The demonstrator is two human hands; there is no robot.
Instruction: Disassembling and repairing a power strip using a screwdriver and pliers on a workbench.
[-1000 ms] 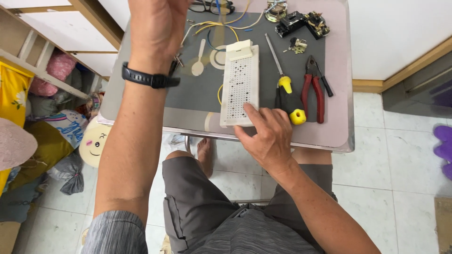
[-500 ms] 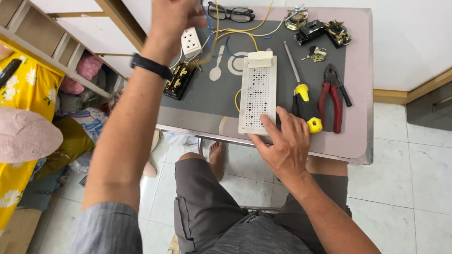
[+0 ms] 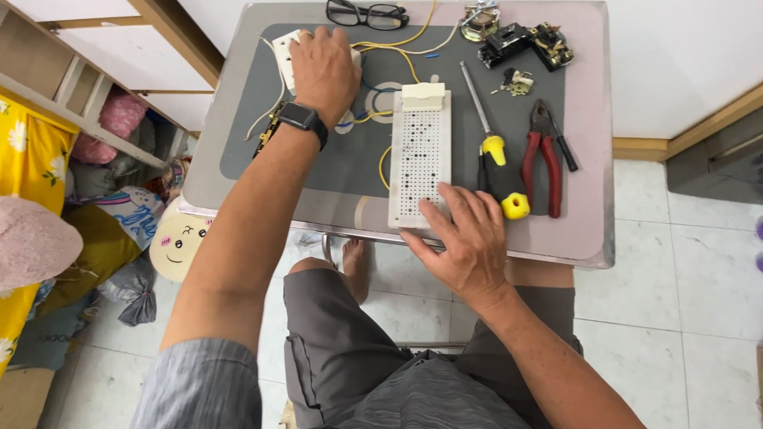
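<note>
A long white perforated panel point(image 3: 419, 155) lies lengthwise on the small table point(image 3: 592, 199), with yellow wires point(image 3: 397, 44) running from its far end. My right hand point(image 3: 465, 238) rests flat on the panel's near end, fingers spread. My left hand point(image 3: 322, 67), with a black watch on the wrist, lies over a white socket block point(image 3: 283, 49) at the far left of the dark mat point(image 3: 334, 163); whether it grips the block is hidden under the palm.
A yellow-handled screwdriver point(image 3: 493, 155) and red pliers point(image 3: 544, 155) lie right of the panel. Black glasses point(image 3: 366, 12) and small black electrical parts point(image 3: 524, 40) sit at the far edge. A wooden shelf point(image 3: 87, 119) and bags crowd the floor at left.
My left hand has come down from above the table onto the white socket block. My right hand stays on the panel's near end. The camera view has shifted.
</note>
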